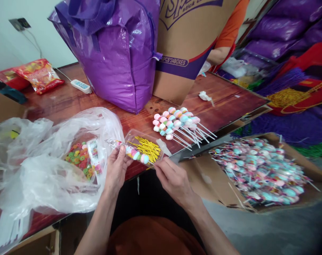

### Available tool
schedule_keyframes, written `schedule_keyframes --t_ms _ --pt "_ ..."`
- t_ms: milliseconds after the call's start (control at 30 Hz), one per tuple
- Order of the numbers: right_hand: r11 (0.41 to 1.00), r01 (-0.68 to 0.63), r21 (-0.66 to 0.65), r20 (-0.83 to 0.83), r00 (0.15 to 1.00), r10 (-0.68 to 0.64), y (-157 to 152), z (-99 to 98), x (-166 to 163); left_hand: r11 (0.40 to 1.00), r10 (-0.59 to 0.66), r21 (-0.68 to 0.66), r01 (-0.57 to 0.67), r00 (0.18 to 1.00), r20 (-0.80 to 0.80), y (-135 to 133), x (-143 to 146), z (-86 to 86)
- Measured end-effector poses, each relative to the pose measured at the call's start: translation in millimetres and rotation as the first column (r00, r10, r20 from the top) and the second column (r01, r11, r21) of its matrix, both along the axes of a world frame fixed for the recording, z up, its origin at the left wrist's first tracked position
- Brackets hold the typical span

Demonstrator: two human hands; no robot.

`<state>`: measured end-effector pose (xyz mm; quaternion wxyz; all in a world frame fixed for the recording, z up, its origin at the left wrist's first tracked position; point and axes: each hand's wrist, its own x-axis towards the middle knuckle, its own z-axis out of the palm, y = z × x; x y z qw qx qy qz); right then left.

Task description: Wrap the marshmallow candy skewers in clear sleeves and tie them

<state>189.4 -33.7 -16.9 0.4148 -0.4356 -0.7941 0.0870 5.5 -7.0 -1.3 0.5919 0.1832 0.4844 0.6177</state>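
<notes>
Two hands work over the worktop [230, 99] edge: the left hand [115, 170] grips a marshmallow skewer [134, 153] in clear wrap, while the right hand [171, 179] pinches its near end. Just behind sits a tray of yellow ties [147, 146]. Unwrapped skewers [177, 122] lie beyond it, and a box of wrapped ones [256, 173] sits to the right.

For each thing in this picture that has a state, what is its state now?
left hand: closed on the wrapped skewer
right hand: pinching its other end
tie tray: open, yellow ties inside
plastic bag: open, ring sweets inside
cardboard box: open, heaped with wrapped sweets
marshmallow skewers: unwrapped, piled on the table
</notes>
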Motion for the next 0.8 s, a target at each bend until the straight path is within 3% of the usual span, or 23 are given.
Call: schedule_keyframes --t_ms 300,367,500,800 --pt "0.997 0.066 0.026 0.008 0.998 -0.067 -3.9 -3.6 -20.2 1.000 -0.009 0.030 0.011 0.999 -0.047 -3.7 5.6 -3.4" --pt "0.999 0.032 -0.008 -0.024 0.999 -0.032 -4.3 -3.6 -22.5 0.999 -0.026 0.024 0.027 0.998 -0.051 -3.7 3.7 -2.5" --pt "0.995 -0.042 -0.088 -0.106 0.994 0.032 -1.7 1.1 -11.1 0.999 -0.036 -0.027 0.035 0.999 -0.013 -2.3 -5.8 -1.0" --pt "0.999 -0.030 -0.045 -0.029 0.999 0.028 3.8 2.9 2.7 0.993 -0.077 -0.096 0.072 0.996 -0.052 -1.3 -10.9 -0.8"
